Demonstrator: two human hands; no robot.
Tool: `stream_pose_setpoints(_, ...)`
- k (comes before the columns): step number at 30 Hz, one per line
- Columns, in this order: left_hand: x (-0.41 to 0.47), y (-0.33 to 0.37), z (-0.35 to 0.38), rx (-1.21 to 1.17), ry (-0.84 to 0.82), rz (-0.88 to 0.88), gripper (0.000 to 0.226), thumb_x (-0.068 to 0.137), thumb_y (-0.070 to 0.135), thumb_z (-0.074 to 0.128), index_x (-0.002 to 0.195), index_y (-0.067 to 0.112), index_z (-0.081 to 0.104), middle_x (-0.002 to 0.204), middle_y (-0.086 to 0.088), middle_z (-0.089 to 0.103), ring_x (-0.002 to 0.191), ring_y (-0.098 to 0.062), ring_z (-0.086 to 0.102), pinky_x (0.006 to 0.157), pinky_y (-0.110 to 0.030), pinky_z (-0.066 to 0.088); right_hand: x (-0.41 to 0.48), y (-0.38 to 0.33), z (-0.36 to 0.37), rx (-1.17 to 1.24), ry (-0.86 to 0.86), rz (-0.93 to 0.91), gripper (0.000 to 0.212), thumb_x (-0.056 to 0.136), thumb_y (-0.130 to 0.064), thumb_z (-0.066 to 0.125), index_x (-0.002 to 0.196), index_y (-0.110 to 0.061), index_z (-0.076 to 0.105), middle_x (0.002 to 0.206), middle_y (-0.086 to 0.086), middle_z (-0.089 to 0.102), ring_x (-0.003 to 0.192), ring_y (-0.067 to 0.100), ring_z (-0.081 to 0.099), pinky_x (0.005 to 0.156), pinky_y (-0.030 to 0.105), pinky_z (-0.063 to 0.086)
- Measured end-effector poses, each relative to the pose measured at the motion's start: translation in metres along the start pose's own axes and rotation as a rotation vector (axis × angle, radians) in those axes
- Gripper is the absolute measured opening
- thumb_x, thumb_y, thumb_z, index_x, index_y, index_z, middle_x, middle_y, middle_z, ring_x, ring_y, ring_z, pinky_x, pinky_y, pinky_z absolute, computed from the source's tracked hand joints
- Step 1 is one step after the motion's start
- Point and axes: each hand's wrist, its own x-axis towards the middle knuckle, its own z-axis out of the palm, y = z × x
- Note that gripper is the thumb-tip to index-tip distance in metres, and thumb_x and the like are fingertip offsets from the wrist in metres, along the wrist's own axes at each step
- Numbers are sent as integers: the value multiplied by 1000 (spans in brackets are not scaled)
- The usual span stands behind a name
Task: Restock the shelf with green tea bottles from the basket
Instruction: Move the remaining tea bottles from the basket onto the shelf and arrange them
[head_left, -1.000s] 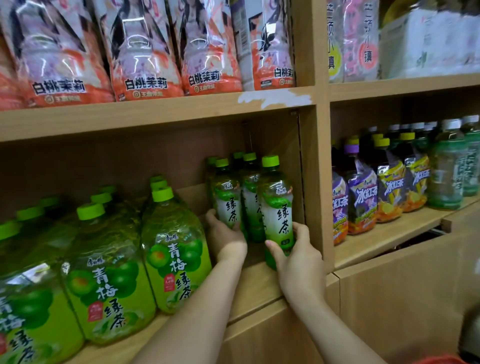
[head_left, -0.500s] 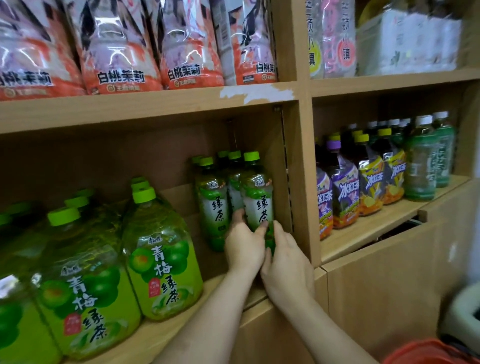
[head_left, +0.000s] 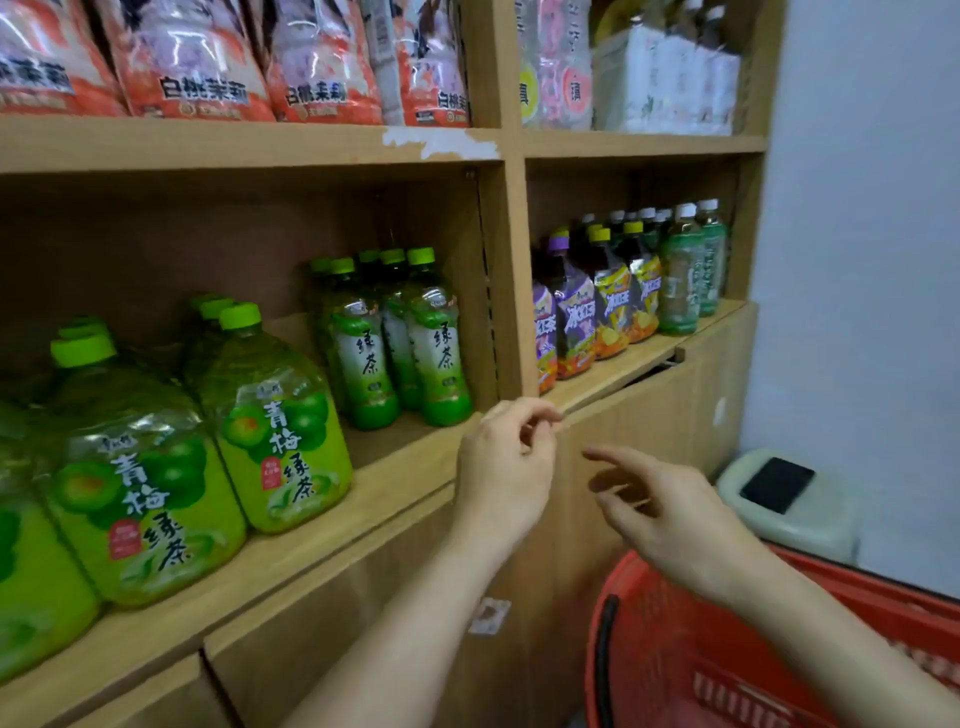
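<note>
Green tea btls (head_left: 439, 358) read 绿茶, lg jugs (head_left: 280, 441) 青梅绿茶, top-shelf bags (head_left: 208, 78) 白桃茉莉 (rest too blurry).

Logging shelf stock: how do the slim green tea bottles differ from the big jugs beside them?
The slim green tea bottles are narrow, the big jugs wide. The bottles' labels are white-green; the jugs' are yellow-green with fruit. Both have green caps and stand upright on one shelf.

Tea bottles (head_left: 439, 343) on shelf (head_left: 395, 483), right of large jugs (head_left: 275, 421), left of divider (head_left: 511, 291); basket (head_left: 675, 665) lower right, before cabinet (head_left: 332, 613).
</note>
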Motion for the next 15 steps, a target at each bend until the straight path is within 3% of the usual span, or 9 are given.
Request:
stream_pose_setpoints(3, -41, 11, 26, -54, -254, 10, 22, 87, 9, 56, 92, 22, 73, 84, 11, 71, 82, -7, 66, 77, -25, 52, -58, 31, -36, -120, -70, 99, 34, 87, -23, 62, 119, -30, 61, 91, -10, 71, 82, 1, 65, 77, 16, 48)
stream_pose_setpoints(8, -79, 5, 81, 20, -491, 41, 17, 87, 13, 60, 92, 22, 74, 77, 18, 64, 80, -5, 65, 75, -17, 47, -128, 120, -49, -222, -96, 316, 30, 85, -23, 65, 115, -24, 64, 92, -10, 69, 86, 9, 65, 82, 27, 50)
stream_pose_setpoints(11, -95, -8, 127, 112, -581, 53, 16, 83, 9, 65, 92, 19, 75, 88, 10, 71, 84, -5, 63, 77, -6, 39, -156, 187, -38, -204, -110, 533, 36, 85, -24, 66, 120, -19, 61, 99, 0, 71, 92, 16, 66, 85, 28, 49)
stream_pose_setpoints(15, -119, -42, 191, 270, -768, 97, 21, 82, 21, 67, 102, 21, 70, 105, 2, 69, 101, -20, 63, 90, -29, 46, -173, 266, -8, -259, -269, 792, 58, 84, -37, 66, 135, -18, 47, 122, 12, 63, 114, 27, 59, 94, 35, 47)
